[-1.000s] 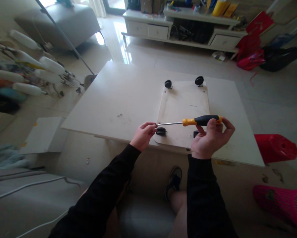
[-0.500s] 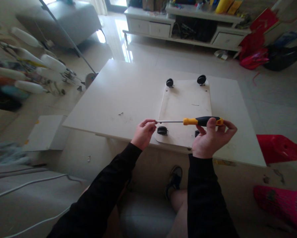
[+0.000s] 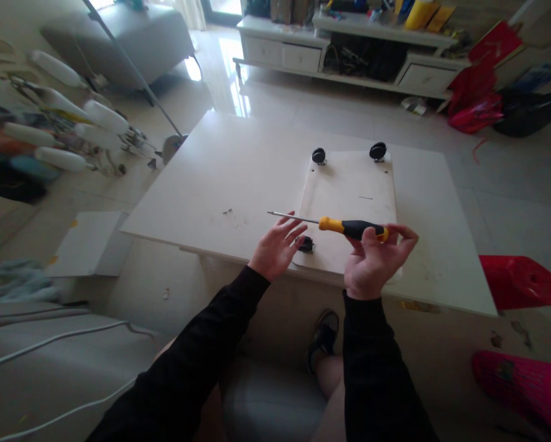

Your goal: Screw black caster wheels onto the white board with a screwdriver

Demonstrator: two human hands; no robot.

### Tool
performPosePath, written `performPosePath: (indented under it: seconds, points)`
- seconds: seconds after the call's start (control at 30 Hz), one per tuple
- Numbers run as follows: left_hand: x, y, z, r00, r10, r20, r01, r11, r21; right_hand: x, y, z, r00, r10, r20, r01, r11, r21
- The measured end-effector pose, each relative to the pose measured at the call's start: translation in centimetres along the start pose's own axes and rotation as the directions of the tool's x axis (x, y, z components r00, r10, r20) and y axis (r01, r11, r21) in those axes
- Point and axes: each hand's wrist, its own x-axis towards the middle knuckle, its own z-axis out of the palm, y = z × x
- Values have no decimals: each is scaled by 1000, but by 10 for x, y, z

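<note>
A yellow and black screwdriver (image 3: pixel 353 228) is held by its handle in my right hand (image 3: pixel 375 264), its shaft pointing left. Beneath the shaft, my left hand (image 3: pixel 275 245) has its fingers apart and grips nothing; whether a fingertip touches the shaft I cannot tell. Under both hands lies a white board (image 3: pixel 339 196) with black caster wheels. Two casters, the far left one (image 3: pixel 319 156) and the far right one (image 3: pixel 378 151), stand at its far corners. A near left caster (image 3: pixel 306 244) is partly behind my left fingers. My right hand covers the near right corner.
The board rests on a white table (image 3: pixel 192 178), with small dark screws (image 3: pixel 228 212) to its left. A red stool (image 3: pixel 519 282) stands off the table's right end, and a white box (image 3: pixel 93 245) is on the floor at left. A low white cabinet (image 3: pixel 298 55) stands beyond.
The screwdriver has shifted left, its tip now past my left fingers. My left hand has let go of the tip and spread its fingers. My right hand has moved slightly left.
</note>
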Motion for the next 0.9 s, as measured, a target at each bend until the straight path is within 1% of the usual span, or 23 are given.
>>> performPosePath:
  seconds: [0.07,0.17,0.3,0.4,0.5,0.53,0.57,0.6,0.63,0.73,0.8,0.83,0.9]
  points:
    - [-2,-5,4,999,-26,38,27,999,-18,-12,1,6,991,-67,120,70,997,-19]
    - [-4,-10,9,998,-24,57,27,998,-49,-32,0,15,942,-150,301,166,986,-27]
    - [-5,-9,11,999,-26,46,30,996,-84,-53,-2,21,837,-226,499,250,968,20]
    - [-5,-3,11,999,14,33,-11,995,-96,-62,-2,20,756,-267,597,341,940,-11]
    - [-4,7,10,998,68,1,-68,994,-87,-64,-3,17,662,-319,679,508,857,-92]
    - [-3,11,9,998,66,-15,-67,994,-90,-63,-4,16,636,-329,698,548,829,-109]
    - [-3,15,9,998,56,-30,-59,994,-96,-61,-4,15,624,-334,707,570,813,-118]
    - [-3,18,8,998,46,-41,-50,994,-102,-59,-5,13,630,-332,702,570,811,-129]
    - [-4,20,7,998,38,-46,-43,994,-104,-55,-5,12,656,-319,684,554,819,-149]
    - [-5,21,7,1000,19,-23,-21,995,-93,-43,-3,7,768,-241,593,476,834,-277]
    - [-7,19,8,1000,-3,1,3,995,-97,-36,-1,5,824,-179,537,422,827,-372]
    - [-7,17,8,1000,-12,10,13,994,-105,-33,0,5,843,-153,516,395,827,-400]
    - [-8,14,9,999,-26,26,29,992,-121,-30,1,5,865,-127,485,357,836,-417]
